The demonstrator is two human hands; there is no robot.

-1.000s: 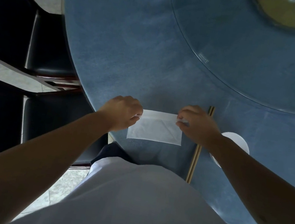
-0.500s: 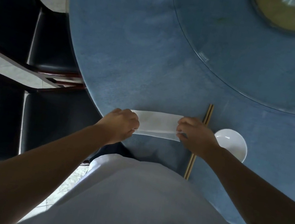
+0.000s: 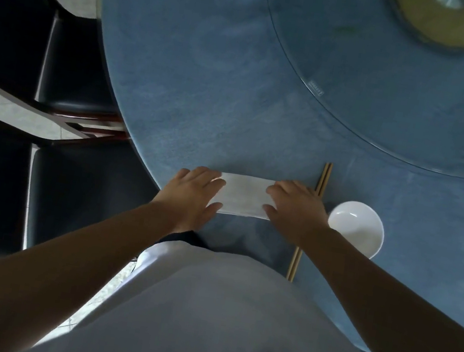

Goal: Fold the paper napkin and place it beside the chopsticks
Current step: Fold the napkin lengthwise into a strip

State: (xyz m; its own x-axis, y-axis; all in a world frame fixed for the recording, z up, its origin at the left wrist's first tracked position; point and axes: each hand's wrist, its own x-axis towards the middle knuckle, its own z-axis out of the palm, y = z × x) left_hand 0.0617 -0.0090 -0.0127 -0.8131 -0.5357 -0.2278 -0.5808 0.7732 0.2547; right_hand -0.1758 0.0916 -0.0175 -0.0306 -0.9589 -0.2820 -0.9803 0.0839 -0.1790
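Note:
A white paper napkin (image 3: 244, 195) lies folded into a narrow strip on the blue table (image 3: 207, 95), near its front edge. My left hand (image 3: 193, 197) rests flat on the strip's left end with fingers spread. My right hand (image 3: 292, 209) presses flat on its right end. A pair of wooden chopsticks (image 3: 323, 178) lies just right of the napkin, running away from me; my right wrist covers their middle.
A small white bowl (image 3: 357, 227) sits right of the chopsticks. A glass turntable (image 3: 391, 95) with a yellowish dish (image 3: 453, 22) covers the far right of the table. Dark chairs (image 3: 82, 74) stand to the left of the table edge.
The napkin has gone from a wider rectangle to a narrow strip. Both hands have opened from pinching its corners to lying flat on its ends.

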